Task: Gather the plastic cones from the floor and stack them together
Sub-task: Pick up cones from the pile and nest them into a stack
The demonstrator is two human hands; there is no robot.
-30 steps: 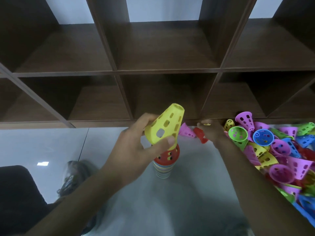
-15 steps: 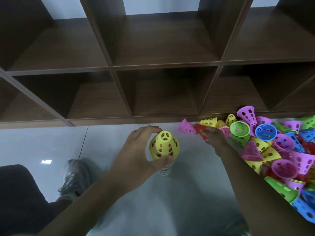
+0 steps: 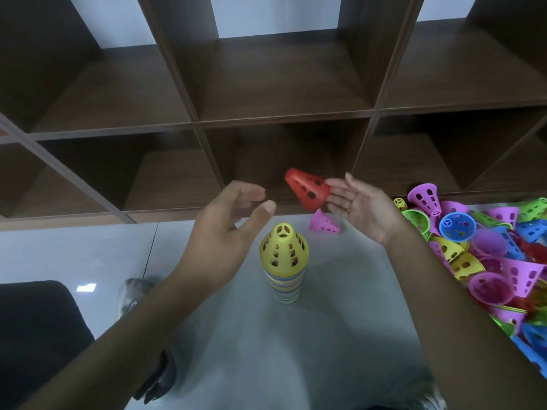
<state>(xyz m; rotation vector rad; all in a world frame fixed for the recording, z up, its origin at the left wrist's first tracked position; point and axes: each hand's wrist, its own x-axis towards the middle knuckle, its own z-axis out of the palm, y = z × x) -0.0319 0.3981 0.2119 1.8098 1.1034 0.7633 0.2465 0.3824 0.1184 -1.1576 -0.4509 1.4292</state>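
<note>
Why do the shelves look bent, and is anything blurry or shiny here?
Head view: the wide lens bows the dark shelf lines; the left hand is smeared at its fingertips; the red cone and yellow cone stay fairly sharp; a small white glare patch sits on the glossy floor.

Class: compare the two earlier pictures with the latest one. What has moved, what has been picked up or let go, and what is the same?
The left hand set the yellow cone on the stack, let go and now hangs open beside it. The right hand lifted the red cone from the floor; it now sits at its straightened fingertips. The pink cone, pile and shelves stayed.
</note>
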